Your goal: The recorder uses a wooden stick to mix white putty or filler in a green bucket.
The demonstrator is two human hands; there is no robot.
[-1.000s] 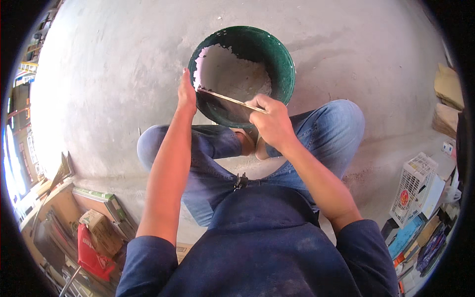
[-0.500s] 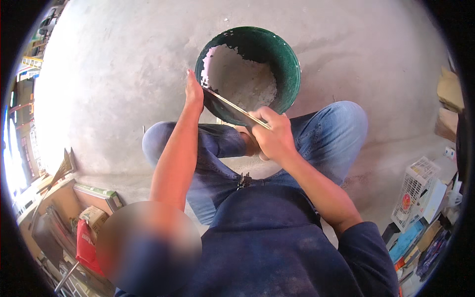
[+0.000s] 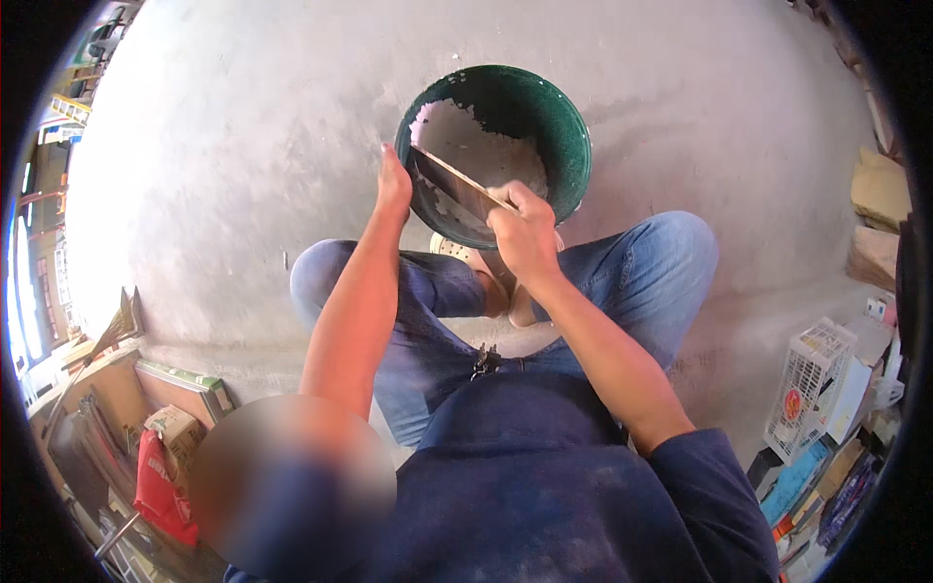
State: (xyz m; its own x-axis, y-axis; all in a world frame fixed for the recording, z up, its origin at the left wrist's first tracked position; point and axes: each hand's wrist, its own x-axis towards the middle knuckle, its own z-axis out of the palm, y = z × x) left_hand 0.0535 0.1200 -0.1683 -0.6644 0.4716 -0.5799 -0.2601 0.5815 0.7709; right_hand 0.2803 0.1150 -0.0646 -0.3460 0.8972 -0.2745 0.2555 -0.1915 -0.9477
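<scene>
A dark green bucket (image 3: 569, 146) stands on the floor in front of my feet, with whitish-grey paste (image 3: 481, 146) in it and smeared up its left inner wall. My left hand (image 3: 394, 183) lies against the bucket's left side, its visible fingers stretched out and the rest seen edge-on. Closed round one end of a flat, broad scraper (image 3: 455, 185) is my right hand (image 3: 523, 228), at the bucket's near right rim. The scraper's face is dark, its upper edge pale. It slants across the near part of the opening, its far end close to the left inner wall.
My bent knees flank the bucket, and a beige clog (image 3: 457, 251) shows just below it. Brown slabs (image 3: 880, 194) lie at the far right. A white plastic basket (image 3: 807, 389) stands at right among clutter. Boxes and a red bag (image 3: 163, 486) crowd the lower left.
The scraper has moved up and deeper over the bucket's opening, showing more of its dark face. My right hand has shifted slightly with it. The whole view has moved a little.
</scene>
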